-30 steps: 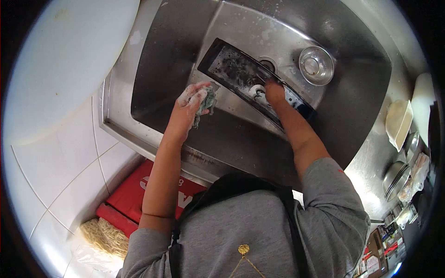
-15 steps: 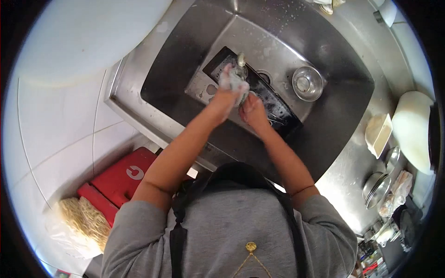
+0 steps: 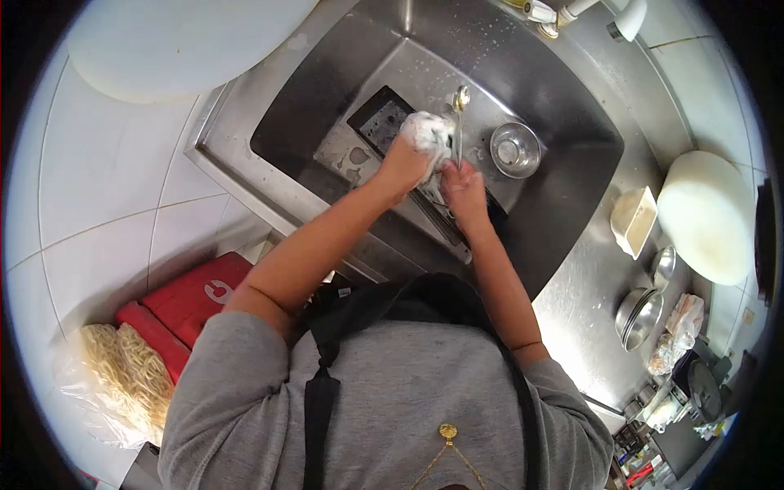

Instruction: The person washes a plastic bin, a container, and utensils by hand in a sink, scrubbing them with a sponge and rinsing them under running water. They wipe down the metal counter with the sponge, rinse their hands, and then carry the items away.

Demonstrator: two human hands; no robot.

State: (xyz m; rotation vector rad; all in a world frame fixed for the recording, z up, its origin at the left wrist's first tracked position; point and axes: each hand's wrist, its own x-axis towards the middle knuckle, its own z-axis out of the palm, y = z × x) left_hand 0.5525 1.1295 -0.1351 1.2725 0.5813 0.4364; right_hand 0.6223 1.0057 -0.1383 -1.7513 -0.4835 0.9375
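Observation:
Over the sink, my right hand (image 3: 463,194) is closed around the handle of a metal spoon (image 3: 461,100), its bowl pointing away from me. My left hand (image 3: 408,163), thick with white foam, is closed on a sudsy sponge (image 3: 439,137) right beside the spoon's handle. Suds hide most of the sponge's shape and my left fingers. Beneath both hands a long black tray (image 3: 377,110) lies slantwise in the sink, wet and spotted with foam. A round metal bowl (image 3: 516,150) sits on the sink floor to the right of the spoon.
Steel walls of the deep sink (image 3: 572,122) surround my hands. On the right counter are a cream rectangular container (image 3: 634,220), stacked metal bowls (image 3: 639,318) and a large white rounded object (image 3: 706,216). A faucet (image 3: 563,20) is at the back; a red box (image 3: 192,306) and bagged noodles (image 3: 126,380) are left.
The spoon now stands clear of the foam, pointing away from me. My left hand has turned over the sponge, with more foam showing. The whole view has shifted slightly.

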